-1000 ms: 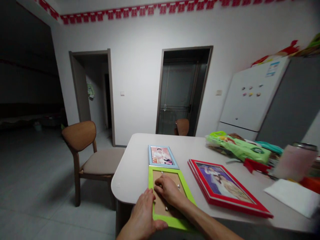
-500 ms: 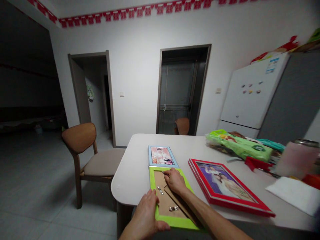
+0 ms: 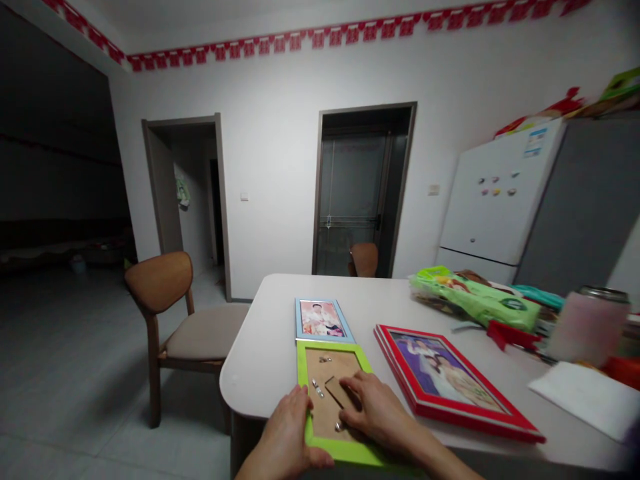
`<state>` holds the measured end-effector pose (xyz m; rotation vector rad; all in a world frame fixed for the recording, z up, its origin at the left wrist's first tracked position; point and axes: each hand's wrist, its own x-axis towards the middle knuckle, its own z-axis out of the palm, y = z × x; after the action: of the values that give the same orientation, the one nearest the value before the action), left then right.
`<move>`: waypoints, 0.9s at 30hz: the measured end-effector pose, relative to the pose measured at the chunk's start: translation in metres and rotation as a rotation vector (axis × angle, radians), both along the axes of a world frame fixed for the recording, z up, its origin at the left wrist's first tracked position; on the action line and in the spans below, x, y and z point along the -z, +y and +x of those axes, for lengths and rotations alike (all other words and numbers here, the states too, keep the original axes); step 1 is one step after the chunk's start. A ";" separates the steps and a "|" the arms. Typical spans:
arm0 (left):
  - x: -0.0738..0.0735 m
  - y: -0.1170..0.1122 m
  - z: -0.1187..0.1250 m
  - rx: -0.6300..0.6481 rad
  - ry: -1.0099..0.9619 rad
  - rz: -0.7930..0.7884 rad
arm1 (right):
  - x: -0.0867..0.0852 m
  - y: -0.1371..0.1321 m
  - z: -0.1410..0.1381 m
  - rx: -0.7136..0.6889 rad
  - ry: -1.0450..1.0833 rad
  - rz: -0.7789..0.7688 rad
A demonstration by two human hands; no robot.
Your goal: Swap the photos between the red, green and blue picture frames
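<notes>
A lime-green photo frame [image 3: 303,370] lies face down on the table, its brown backing board [image 3: 320,403] showing. Small metal clips [image 3: 318,389] sit on the board, and a brown stand flap [image 3: 336,392] lies across it, partly under my right hand. My left hand [image 3: 287,430] grips the frame's near left corner, fingers along the left side and thumb at the near edge. My right hand [image 3: 377,408] rests over the board with fingers and thumb apart, the thumb beside the lower clip [image 3: 339,426]. Beyond the green frame lies a light-blue photo frame [image 3: 299,321].
Stacked red photo frames [image 3: 480,421] lie right of my right hand. Further right are a green package [image 3: 475,300], a pinkish jar [image 3: 590,327] and white paper [image 3: 585,397]. A wooden chair [image 3: 160,280] stands left of the white table [image 3: 260,360].
My right hand has moved from the top clip down toward the near end of the board, its fingers spreading from a pinch. My left hand stays on the frame. The view has tilted up slightly.
</notes>
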<state>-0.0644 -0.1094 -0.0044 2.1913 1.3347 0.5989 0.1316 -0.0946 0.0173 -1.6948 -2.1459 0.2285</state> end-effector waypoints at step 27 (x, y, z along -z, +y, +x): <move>-0.001 0.062 -0.088 -0.356 -0.692 -0.253 | 0.003 0.004 0.029 0.230 -0.069 -0.029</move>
<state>-0.1524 -0.0476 -0.0037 1.3538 1.3112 1.1241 0.1607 -0.0909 0.0141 -1.9734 -1.9809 0.1385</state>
